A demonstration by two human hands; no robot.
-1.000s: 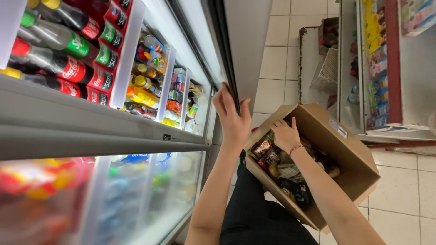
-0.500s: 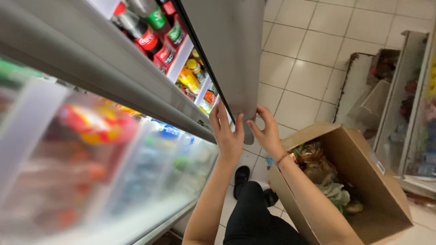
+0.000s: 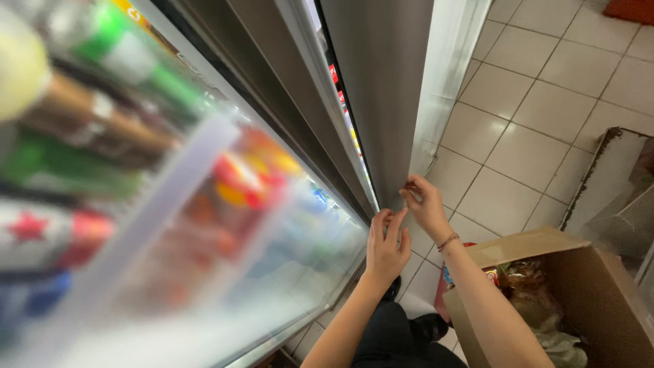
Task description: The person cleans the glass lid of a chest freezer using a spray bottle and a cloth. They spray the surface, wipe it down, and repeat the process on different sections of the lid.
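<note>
1. The fingers [image 3: 411,188] of the right hand [image 3: 428,206] are pinched narrowly on the lower edge of the grey cooler door [image 3: 381,88], holding that edge and nothing else; the fingers of the left hand [image 3: 385,247] lie spread and flat just under the same edge, gripping nothing.
2. The door stands open, swung out over the tiled floor [image 3: 524,109], its bottom corner right above both hands.
3. To do this well, the person should judge the pinch too slight for a wide door: the left palm pressing flat near the corner would share the load and keep the panel from twisting.
4. The push is best kept even and slow, with the fingertips drawn clear of the frame [image 3: 320,116] before the edge meets it.
5. The cardboard box [image 3: 545,242] sits on the floor just beside the person's right forearm, with packets inside; it should stay outside the door's swing.
6. Against the frame half a second earlier, both hands sit at the door's bottom corner as before, but the right has closed from an open reach into a pinch.
7. The view has tilted closer to the blurred bottles [image 3: 102,129] on the shelves, and the box has slid toward the lower right corner.
</note>
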